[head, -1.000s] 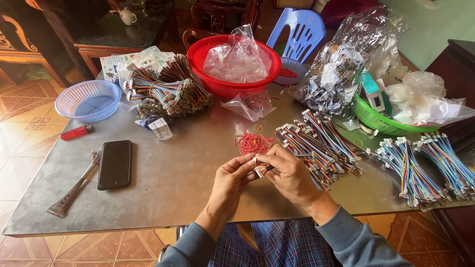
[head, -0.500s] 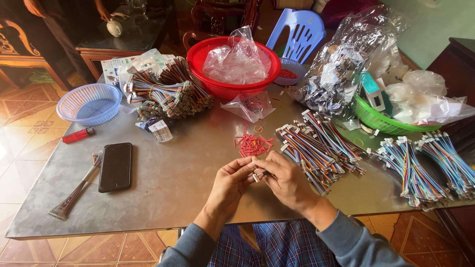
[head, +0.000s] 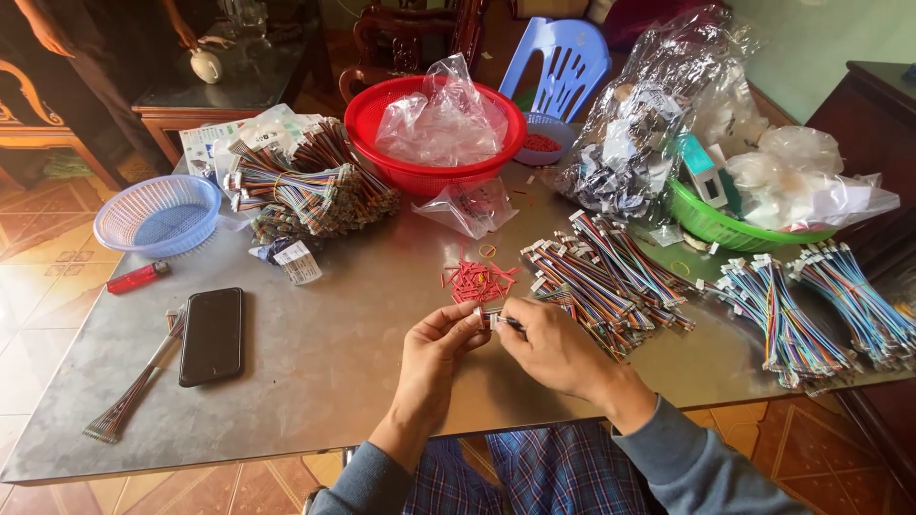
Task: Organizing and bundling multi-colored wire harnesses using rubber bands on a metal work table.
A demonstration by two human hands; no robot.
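My left hand (head: 437, 355) and my right hand (head: 551, 345) meet just above the grey metal table (head: 324, 381), near its front edge. Together they pinch a small white connector (head: 483, 316) with thin wires; a thin dark tool tip shows at my right fingers. Just beyond the hands lies a small heap of short red pieces (head: 475, 280). To the right of it lies a pile of multicoloured wire harnesses (head: 607, 279), touching my right hand's far side.
A black phone (head: 211, 335), a red lighter (head: 136, 278) and a cable bundle (head: 134, 398) lie left. A blue basket (head: 158, 215), more harnesses (head: 303, 186), a red basin with a plastic bag (head: 434, 130), clear bags (head: 644, 133), a green basket (head: 730, 227) and further bundles (head: 811, 305) ring the table. A person stands far left.
My hands have stayed together on the connector at the same spot. The view has shifted a little; the person at the back left has moved.
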